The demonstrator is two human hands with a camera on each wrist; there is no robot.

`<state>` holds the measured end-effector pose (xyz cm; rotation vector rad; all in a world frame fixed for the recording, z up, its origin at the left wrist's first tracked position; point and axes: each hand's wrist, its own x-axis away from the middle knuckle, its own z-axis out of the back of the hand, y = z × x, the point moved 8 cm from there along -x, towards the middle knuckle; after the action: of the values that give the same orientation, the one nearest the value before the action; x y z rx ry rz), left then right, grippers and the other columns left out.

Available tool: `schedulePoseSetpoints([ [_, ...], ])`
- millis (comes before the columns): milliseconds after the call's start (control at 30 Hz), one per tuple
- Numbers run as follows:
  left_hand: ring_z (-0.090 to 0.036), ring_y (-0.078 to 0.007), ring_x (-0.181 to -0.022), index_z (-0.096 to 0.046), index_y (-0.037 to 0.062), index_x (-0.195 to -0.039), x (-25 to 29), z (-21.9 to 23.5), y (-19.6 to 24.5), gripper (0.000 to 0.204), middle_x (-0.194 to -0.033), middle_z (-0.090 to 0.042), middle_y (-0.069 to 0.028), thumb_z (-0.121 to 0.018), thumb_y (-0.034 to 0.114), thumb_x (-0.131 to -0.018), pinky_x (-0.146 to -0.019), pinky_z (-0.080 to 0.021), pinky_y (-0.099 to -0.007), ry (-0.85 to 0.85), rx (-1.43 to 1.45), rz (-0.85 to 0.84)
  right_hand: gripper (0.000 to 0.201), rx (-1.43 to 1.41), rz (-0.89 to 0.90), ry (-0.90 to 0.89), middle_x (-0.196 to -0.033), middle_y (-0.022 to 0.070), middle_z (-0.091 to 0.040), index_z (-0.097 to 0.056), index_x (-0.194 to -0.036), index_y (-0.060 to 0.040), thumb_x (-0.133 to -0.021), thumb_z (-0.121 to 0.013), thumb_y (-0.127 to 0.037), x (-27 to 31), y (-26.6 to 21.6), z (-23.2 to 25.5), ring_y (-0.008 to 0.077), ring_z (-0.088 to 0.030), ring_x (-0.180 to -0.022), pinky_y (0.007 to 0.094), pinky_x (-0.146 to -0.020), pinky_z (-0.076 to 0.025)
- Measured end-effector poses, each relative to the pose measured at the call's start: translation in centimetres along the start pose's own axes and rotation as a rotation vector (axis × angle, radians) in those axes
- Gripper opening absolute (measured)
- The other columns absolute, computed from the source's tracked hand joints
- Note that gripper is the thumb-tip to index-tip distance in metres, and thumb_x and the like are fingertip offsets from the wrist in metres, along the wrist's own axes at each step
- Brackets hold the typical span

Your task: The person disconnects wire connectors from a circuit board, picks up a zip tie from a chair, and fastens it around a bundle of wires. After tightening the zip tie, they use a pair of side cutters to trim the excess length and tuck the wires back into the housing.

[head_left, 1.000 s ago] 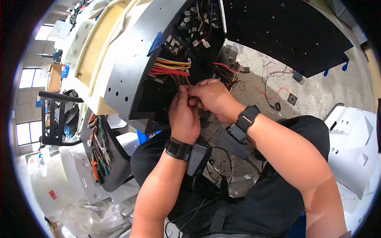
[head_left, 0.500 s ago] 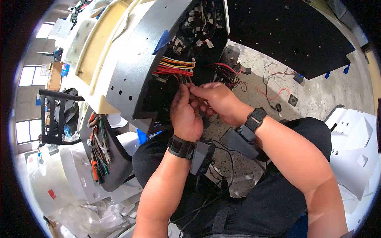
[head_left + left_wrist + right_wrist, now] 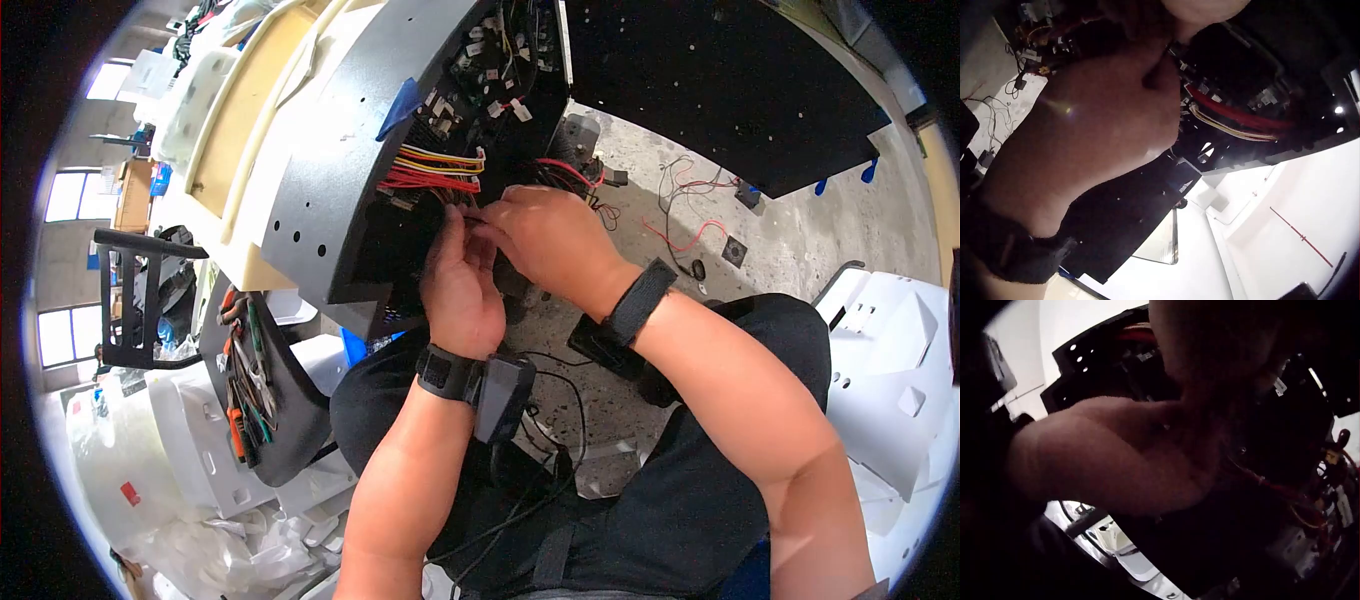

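Inside a black metal cabinet (image 3: pixel 340 230), both hands meet just below a bundle of red, yellow and white wires (image 3: pixel 435 180). My left hand (image 3: pixel 462 290), palm turned up, pinches thin wires (image 3: pixel 452 198) between thumb and fingers. From the other side, my right hand (image 3: pixel 555 235) pinches at the same spot, its fingertips against the left thumb. What lies between the fingertips is mostly covered by the fingers. The left wrist view shows the wire bundle (image 3: pixel 1235 125) beyond the right hand (image 3: pixel 1104 119). In the dark right wrist view, the left hand (image 3: pixel 1116 456) reaches in.
Small white connectors (image 3: pixel 510 108) and circuit boards fill the upper cabinet. A black perforated panel (image 3: pixel 720 90) stands out to the right. Loose wires (image 3: pixel 690 225) lie on the concrete floor. Pliers and other hand tools (image 3: pixel 248 380) rest on a black chair seat at left.
My right hand has turned over at the wrist, its back now more upward, with the fingertips staying by the left thumb. The left hand has shifted only slightly.
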<state>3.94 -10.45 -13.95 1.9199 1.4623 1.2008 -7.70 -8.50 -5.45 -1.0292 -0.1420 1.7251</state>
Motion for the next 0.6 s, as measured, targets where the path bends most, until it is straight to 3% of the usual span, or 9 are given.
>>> schedulePoseSetpoints([
  [67, -0.052, -0.0101, -0.091, -0.059, 0.0092, -0.105, -0.1, -0.3, 0.1, 0.020, -0.098, -0.060, -0.0002, -0.052, 0.024, -0.093, -0.083, -0.038, -0.0267, -0.032, 0.009, -0.025, 0.032, -0.245, -0.274, -0.069, -0.069, 0.0178, -0.062, -0.065, -0.072, -0.0012, -0.083, -0.056, -0.030, 0.3, 1.8, -0.8, 0.0344, -0.062, -0.066, 0.0420, -0.061, -0.049],
  [100, -0.052, -0.0101, -0.091, -0.059, 0.0090, -0.104, 0.0, -0.3, 0.1, 0.020, -0.098, -0.060, -0.0003, -0.052, 0.024, -0.093, -0.082, -0.038, -0.0267, -0.016, 0.008, -0.019, 0.032, -0.242, -0.273, -0.068, -0.069, 0.0178, -0.062, -0.065, -0.072, -0.0012, -0.083, -0.056, -0.030, 0.2, 1.9, -0.7, 0.0344, -0.062, -0.066, 0.0420, -0.061, -0.049],
  [167, -0.052, -0.0102, -0.091, -0.059, 0.0087, -0.104, 0.1, -0.1, 0.0, 0.019, -0.097, -0.060, -0.0004, -0.053, 0.024, -0.093, -0.082, -0.038, -0.0267, -0.002, 0.012, -0.011, 0.030, -0.514, -0.880, -0.356, -0.069, 0.0183, -0.062, -0.065, -0.074, -0.0014, -0.083, -0.058, -0.029, 2.9, 5.0, -3.7, 0.0353, -0.061, -0.065, 0.0422, -0.061, -0.049],
  [267, -0.052, -0.0102, -0.089, -0.058, 0.0087, -0.103, 0.1, -0.5, -0.3, 0.019, -0.094, -0.060, 0.0005, -0.052, 0.024, -0.094, -0.079, -0.038, -0.0263, -0.108, -0.030, 0.025, 0.028, -0.908, -0.935, -0.264, -0.070, 0.0187, -0.062, -0.066, -0.075, -0.0023, -0.081, -0.060, -0.028, 3.3, 4.7, -4.5, 0.0351, -0.061, -0.065, 0.0406, -0.060, -0.049],
  [300, -0.052, -0.0097, -0.088, -0.058, 0.0090, -0.104, 0.3, -0.5, -0.2, 0.020, -0.093, -0.059, 0.0008, -0.052, 0.025, -0.094, -0.078, -0.038, -0.0258, -0.051, -0.040, 0.016, 0.028, -0.905, -0.934, -0.262, -0.070, 0.0187, -0.062, -0.066, -0.075, -0.0023, -0.081, -0.060, -0.028, 3.3, 4.8, -4.6, 0.0351, -0.061, -0.065, 0.0406, -0.060, -0.049],
  [367, -0.052, -0.0093, -0.086, -0.057, 0.0093, -0.105, 0.7, -0.7, 0.0, 0.021, -0.093, -0.058, 0.0012, -0.052, 0.026, -0.094, -0.078, -0.039, -0.0254, 0.003, -0.048, 0.007, 0.022, -0.269, -0.387, -0.065, -0.070, 0.0130, -0.063, -0.067, -0.074, -0.0058, -0.079, -0.062, -0.026, 0.7, 3.4, -1.1, 0.0312, -0.062, -0.065, 0.0369, -0.058, -0.049],
  [400, -0.052, -0.0088, -0.085, -0.056, 0.0093, -0.106, 1.0, -0.7, -0.1, 0.021, -0.092, -0.057, 0.0011, -0.052, 0.026, -0.094, -0.078, -0.039, -0.0255, 0.031, -0.056, 0.026, 0.022, -0.265, -0.384, -0.064, -0.070, 0.0130, -0.063, -0.067, -0.074, -0.0058, -0.079, -0.062, -0.026, 0.7, 3.5, -1.0, 0.0312, -0.062, -0.065, 0.0369, -0.058, -0.049],
  [467, -0.052, -0.0084, -0.084, -0.056, 0.0094, -0.107, 1.0, -0.7, -0.1, 0.022, -0.092, -0.057, 0.0011, -0.052, 0.027, -0.094, -0.079, -0.039, -0.0257, 0.049, -0.054, 0.039, 0.016, 0.058, 0.049, -0.107, -0.073, 0.0098, -0.063, -0.067, -0.083, -0.0071, -0.077, -0.064, -0.021, 0.1, 0.5, -0.4, 0.0281, -0.059, -0.065, 0.0359, -0.056, -0.047],
  [600, -0.053, -0.0116, -0.092, -0.055, 0.0096, -0.108, 0.6, -0.4, -0.1, 0.022, -0.098, -0.058, -0.0011, -0.050, 0.026, -0.095, -0.083, -0.041, -0.0284, -0.023, -0.030, 0.035, 0.019, -0.154, 0.028, -0.085, -0.071, 0.0099, -0.062, -0.067, -0.085, -0.0057, -0.081, -0.061, -0.024, -0.4, -0.3, 0.5, 0.0241, -0.061, -0.066, 0.0339, -0.057, -0.048],
])
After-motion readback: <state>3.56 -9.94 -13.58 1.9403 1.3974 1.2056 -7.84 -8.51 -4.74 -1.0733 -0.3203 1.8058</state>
